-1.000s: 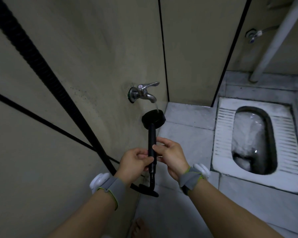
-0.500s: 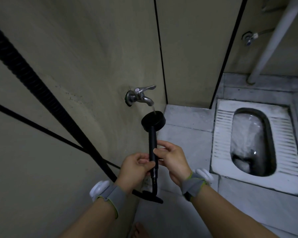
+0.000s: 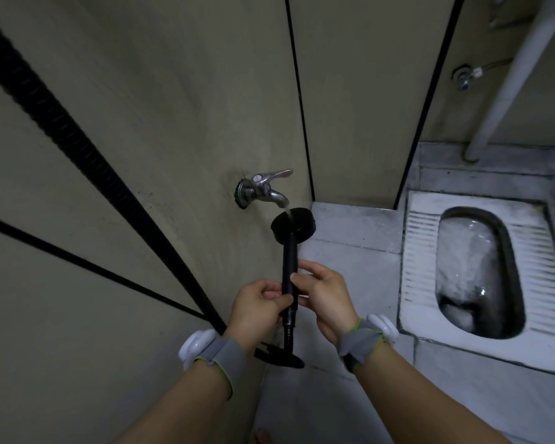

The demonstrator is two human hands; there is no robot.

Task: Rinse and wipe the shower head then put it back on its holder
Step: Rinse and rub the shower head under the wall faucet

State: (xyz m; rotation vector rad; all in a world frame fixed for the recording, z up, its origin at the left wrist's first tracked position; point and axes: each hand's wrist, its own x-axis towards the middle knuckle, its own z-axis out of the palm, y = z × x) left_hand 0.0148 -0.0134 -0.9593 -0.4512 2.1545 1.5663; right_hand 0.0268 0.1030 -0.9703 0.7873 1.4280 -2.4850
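Observation:
A black shower head (image 3: 294,226) with a round head and straight handle stands upright under a chrome wall tap (image 3: 262,188). A thin stream of water runs from the spout onto the round head. My left hand (image 3: 257,308) grips the lower handle from the left. My right hand (image 3: 324,296) pinches the handle from the right, a little higher. The black ribbed hose (image 3: 64,129) runs from the handle's bottom end up the left wall. The holder is not in view.
A white squat toilet (image 3: 481,270) is set into the tiled floor on the right. A white pipe (image 3: 507,84) rises in the far corner beside a small valve (image 3: 464,77). Beige wall panels close the left and back. A bare toe (image 3: 263,435) shows below.
Both hands keep their hold on the handle and the head stays under the running tap. The view has shifted slightly; nothing else moved.

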